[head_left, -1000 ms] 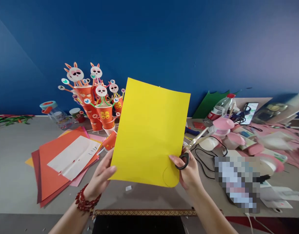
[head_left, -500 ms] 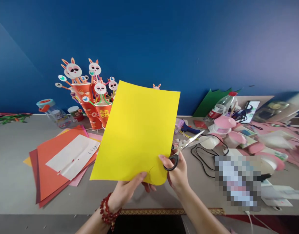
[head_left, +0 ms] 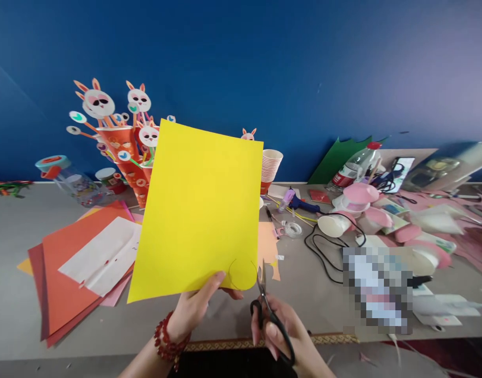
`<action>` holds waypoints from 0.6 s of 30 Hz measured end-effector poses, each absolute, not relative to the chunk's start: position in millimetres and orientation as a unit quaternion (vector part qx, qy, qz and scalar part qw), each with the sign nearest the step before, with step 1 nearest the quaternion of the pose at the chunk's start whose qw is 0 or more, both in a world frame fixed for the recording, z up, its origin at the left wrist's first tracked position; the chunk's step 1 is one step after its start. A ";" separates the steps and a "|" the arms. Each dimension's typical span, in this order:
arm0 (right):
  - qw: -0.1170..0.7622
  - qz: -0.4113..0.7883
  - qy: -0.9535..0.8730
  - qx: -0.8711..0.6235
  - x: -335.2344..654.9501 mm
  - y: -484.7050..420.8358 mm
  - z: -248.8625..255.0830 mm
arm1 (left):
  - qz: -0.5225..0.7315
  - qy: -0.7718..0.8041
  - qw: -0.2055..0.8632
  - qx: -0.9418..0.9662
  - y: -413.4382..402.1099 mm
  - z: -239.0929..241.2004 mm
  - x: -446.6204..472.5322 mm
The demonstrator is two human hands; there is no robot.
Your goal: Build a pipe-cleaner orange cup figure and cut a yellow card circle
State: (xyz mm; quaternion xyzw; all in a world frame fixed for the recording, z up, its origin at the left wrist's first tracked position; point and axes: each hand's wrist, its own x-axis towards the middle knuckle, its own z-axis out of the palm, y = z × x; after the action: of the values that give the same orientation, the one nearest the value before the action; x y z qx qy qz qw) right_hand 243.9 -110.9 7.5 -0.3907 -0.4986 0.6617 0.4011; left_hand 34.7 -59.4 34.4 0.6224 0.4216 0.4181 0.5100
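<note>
A yellow paper sheet (head_left: 197, 205) stands upright over the table, with a drawn circle at its rounded lower right corner. My left hand (head_left: 195, 310), a red bead bracelet on its wrist, pinches the sheet's bottom edge beside that circle. My right hand (head_left: 282, 336) grips black-handled scissors (head_left: 270, 315). Their blades point up at the sheet's lower right corner, right next to the circle.
Orange, red and white paper sheets (head_left: 75, 268) lie at left. Orange cups with bunny decorations (head_left: 118, 142) stand behind, beside a stack of paper cups (head_left: 270, 165). A glue gun (head_left: 299, 202), black cable (head_left: 323, 247), bottle (head_left: 354, 170) and pink craft pieces (head_left: 382, 215) crowd the right.
My left hand moved from the sheet's left edge to its bottom edge. My right hand let go of the sheet's edge, dropped lower and turned the scissors upright under the corner. The view shifted right.
</note>
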 end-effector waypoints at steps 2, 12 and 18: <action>0.398 0.666 -0.491 -0.396 243.8 -109.2 7.3 | 0.413 0.423 0.493 0.638 -58.5 34.9 34.8; 0.389 0.668 -0.497 -0.395 243.3 -98.1 5.3 | 0.409 0.418 0.484 0.651 -53.8 33.8 26.7; 0.387 0.665 -0.499 -0.399 242.1 -93.0 5.7 | 0.391 0.432 0.488 0.650 -54.5 29.7 26.7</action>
State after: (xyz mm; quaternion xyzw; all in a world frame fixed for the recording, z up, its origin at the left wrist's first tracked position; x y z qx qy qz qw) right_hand 242.1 -93.0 5.7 -0.3994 -0.4992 0.6646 0.3868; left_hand 26.7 -54.5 29.7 0.6497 0.4323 0.3911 0.4879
